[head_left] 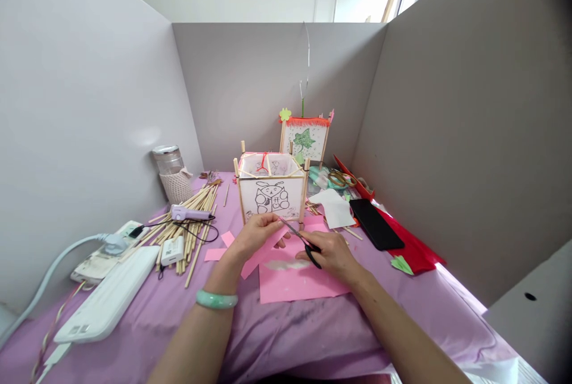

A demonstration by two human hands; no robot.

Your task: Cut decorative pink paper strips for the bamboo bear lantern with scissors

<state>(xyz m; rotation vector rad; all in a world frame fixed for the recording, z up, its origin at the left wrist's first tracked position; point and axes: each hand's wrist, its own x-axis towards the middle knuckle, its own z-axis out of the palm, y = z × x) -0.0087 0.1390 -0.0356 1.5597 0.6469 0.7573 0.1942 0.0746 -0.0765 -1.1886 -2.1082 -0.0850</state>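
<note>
My left hand [261, 234], with a pale green bangle on its wrist, pinches a piece of pink paper [261, 256]. Black-handled scissors [313, 256] are gripped in my right hand [329, 252], their blades pointing up and left to the paper's upper edge by my left fingertips. Below both hands lies a larger pink sheet [290, 286] with a whitish patch on it. Just beyond them stands a square stick-framed lantern [272, 196], its white front panel bearing a line-drawn animal and a red cord at its top. Small pink paper pieces [215, 254] lie left of my left hand.
On the left are loose wooden sticks [196, 205], a lilac glue gun [191, 214], a white power strip [107, 294] and a jar [172, 172]. A leaf-decorated lantern [306, 140] stands behind. A black phone [376, 224] and red material [415, 247] lie right. Grey partitions [277, 74] enclose the table.
</note>
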